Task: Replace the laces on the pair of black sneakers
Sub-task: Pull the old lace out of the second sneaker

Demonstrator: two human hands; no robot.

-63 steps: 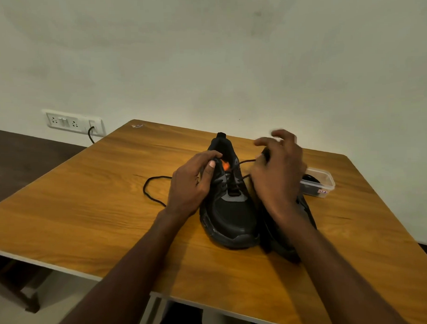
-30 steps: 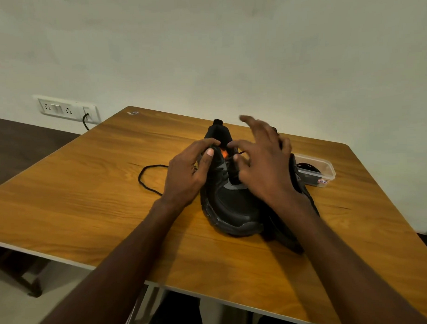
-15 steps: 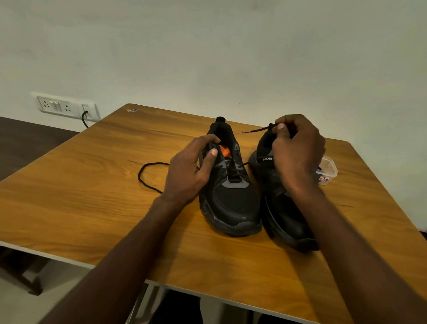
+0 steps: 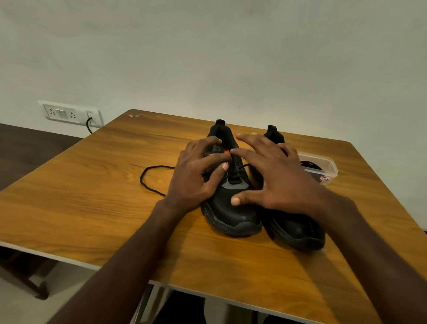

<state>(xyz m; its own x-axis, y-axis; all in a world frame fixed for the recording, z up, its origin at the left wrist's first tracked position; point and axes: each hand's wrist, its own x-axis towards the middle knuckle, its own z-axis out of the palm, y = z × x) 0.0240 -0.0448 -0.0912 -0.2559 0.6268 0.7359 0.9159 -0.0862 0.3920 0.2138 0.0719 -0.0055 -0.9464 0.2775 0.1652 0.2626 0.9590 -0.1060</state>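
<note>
Left sneaker (image 4: 229, 200) on tabletop (image 4: 88, 202), beside right sneaker (image 4: 294, 227). Left hand (image 4: 196, 177) fingers curled, gripping collar; right hand (image 4: 276, 176) fingers spread, holding nothing. Loose lace (image 4: 150, 181) trails left. Tip: probably steady shoe, pinch lace close to eyelet, pull gently.

Taking the left sneaker (image 4: 233, 209) as my reference: I see open table (image 4: 75, 195) to its left, crossed only by a loose black lace (image 4: 147, 181) looping just beside it. To its right, the right sneaker (image 4: 297, 229) sits touching or nearly touching, closing that side. Beyond that, a clear container (image 4: 321, 166) blocks the far-right corner. Nearer me, the tabletop is bare.
</note>
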